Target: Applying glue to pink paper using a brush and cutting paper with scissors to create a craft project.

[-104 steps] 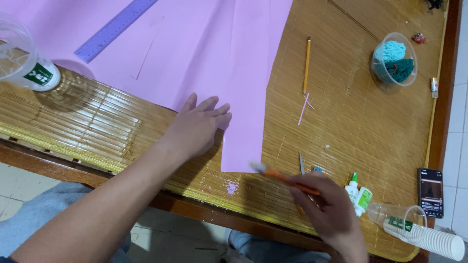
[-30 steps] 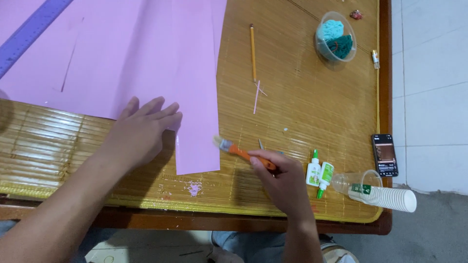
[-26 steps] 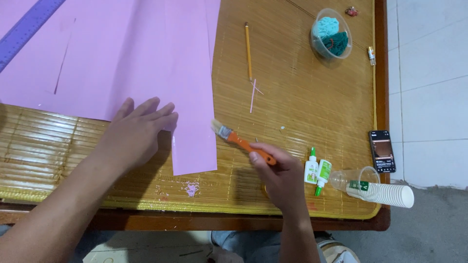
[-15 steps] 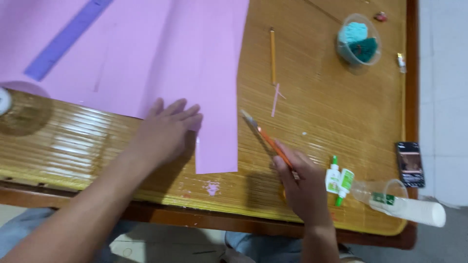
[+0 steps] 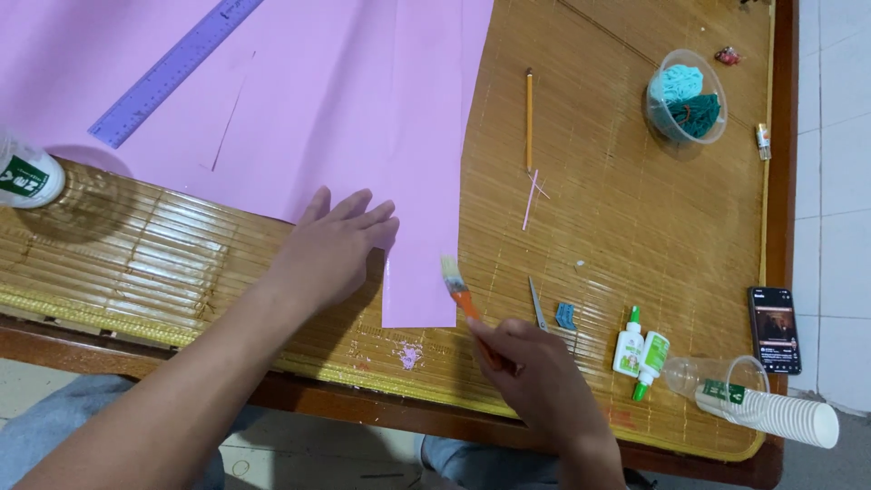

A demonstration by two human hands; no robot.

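Observation:
My left hand point(image 5: 331, 247) lies flat, fingers spread, on the near edge of a large pink paper sheet point(image 5: 345, 100) that covers the bamboo mat. My right hand point(image 5: 535, 381) grips a small orange-handled brush point(image 5: 461, 292). The brush bristles touch the right edge of a narrow pink strip point(image 5: 422, 272) that sticks out towards me from the sheet.
A purple ruler point(image 5: 172, 73) lies on the sheet. A pencil point(image 5: 529, 118), a cup of teal yarn point(image 5: 687, 95), two glue bottles point(image 5: 640, 349), stacked paper cups point(image 5: 771, 408), a phone point(image 5: 774, 318) and a plastic cup point(image 5: 27, 172) stand on the mat point(image 5: 635, 227).
My right hand has swung the brush from the mat towards the strip's right edge. My left hand has stayed pressed on the paper while the view shifted.

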